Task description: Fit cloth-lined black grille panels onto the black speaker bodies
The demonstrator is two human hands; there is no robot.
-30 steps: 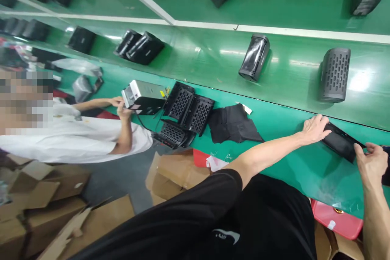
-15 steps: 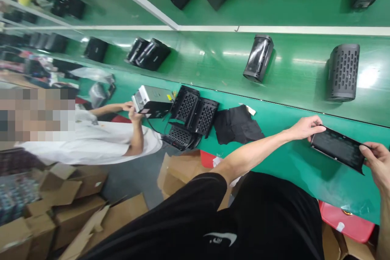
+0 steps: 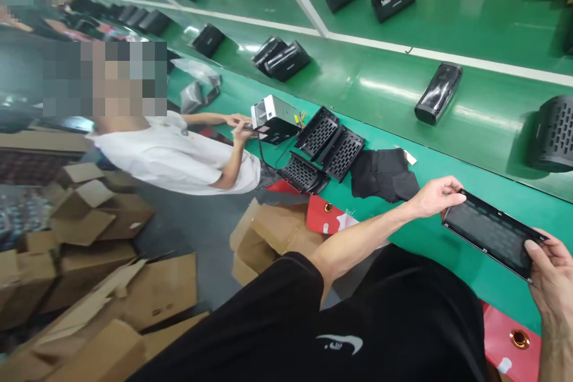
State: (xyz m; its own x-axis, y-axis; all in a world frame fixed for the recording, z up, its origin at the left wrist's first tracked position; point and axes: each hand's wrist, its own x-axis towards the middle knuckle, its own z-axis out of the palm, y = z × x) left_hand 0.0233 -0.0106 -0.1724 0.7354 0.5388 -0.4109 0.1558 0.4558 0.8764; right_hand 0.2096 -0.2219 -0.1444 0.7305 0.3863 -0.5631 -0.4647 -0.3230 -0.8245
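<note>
Between both hands is a black speaker grille panel (image 3: 490, 233), its hollow inner side facing up, with a dark lining through which rows of slots faintly show. My left hand (image 3: 436, 197) pinches its left end, thumb on top. At the right end, my right hand (image 3: 553, 268) grips the edge with the thumb pressed on the inside. The panel is held over the green table. To the left of my left hand lies a pile of black cloth pieces (image 3: 382, 174). Beyond it are several slotted black grille panels (image 3: 344, 154).
A co-worker in a white shirt (image 3: 179, 155) handles a grey-and-black box device (image 3: 275, 119) at left. Black speakers (image 3: 439, 92) stand along the green belt (image 3: 358, 80) ahead. Open cardboard boxes (image 3: 268, 239) and red stools (image 3: 510, 340) are below the table edge.
The view has swung left and the scene has shifted right. The grille panel stays in both hands and is tipped more toward me. The other person's hand at the far speakers has left view.
</note>
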